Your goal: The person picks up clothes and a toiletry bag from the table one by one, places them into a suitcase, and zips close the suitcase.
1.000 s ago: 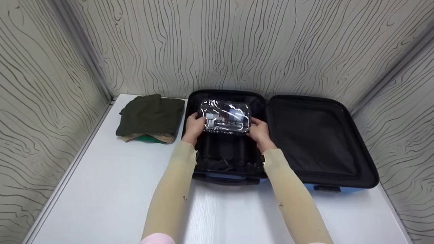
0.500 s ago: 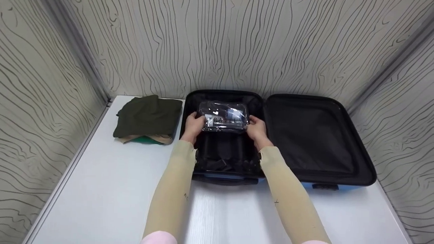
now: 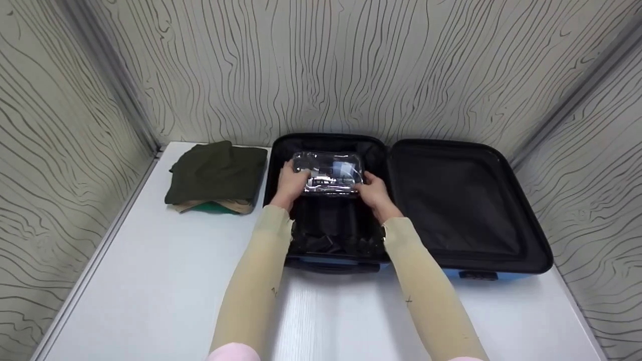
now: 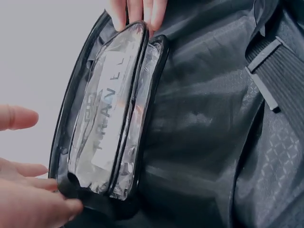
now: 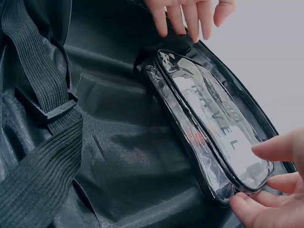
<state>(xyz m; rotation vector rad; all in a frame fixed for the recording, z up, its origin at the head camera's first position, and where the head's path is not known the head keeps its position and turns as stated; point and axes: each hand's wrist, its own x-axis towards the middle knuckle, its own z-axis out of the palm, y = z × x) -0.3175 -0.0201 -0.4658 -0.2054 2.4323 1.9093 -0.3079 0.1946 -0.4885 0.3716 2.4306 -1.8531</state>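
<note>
A clear toiletry bag [image 3: 328, 173] with black piping and TRAVEL lettering lies at the far end of an open suitcase's left half [image 3: 326, 258]. White and blue items show through its plastic. At the bag's left end is my left hand [image 3: 292, 183]; its fingers look straight and spread in the right wrist view, the thumb off the bag [image 5: 213, 128]. My right hand [image 3: 374, 193] pinches the opposite end, thumb over the top and fingers along the side, as the right wrist view shows. The bag's underside is hidden.
Dark green folded clothing [image 3: 215, 173] lies over tan and green cloth on the white table [image 3: 165, 281], left of the suitcase. The black-lined other half [image 3: 456, 205] lies open to the right. A webbing strap with a buckle [image 5: 59, 109] crosses the lining. Patterned walls enclose the table.
The bag has settled slightly lower and flatter in the suitcase. My left hand has loosened from a grip on its end to spread fingers. My right hand has shifted slightly left.
</note>
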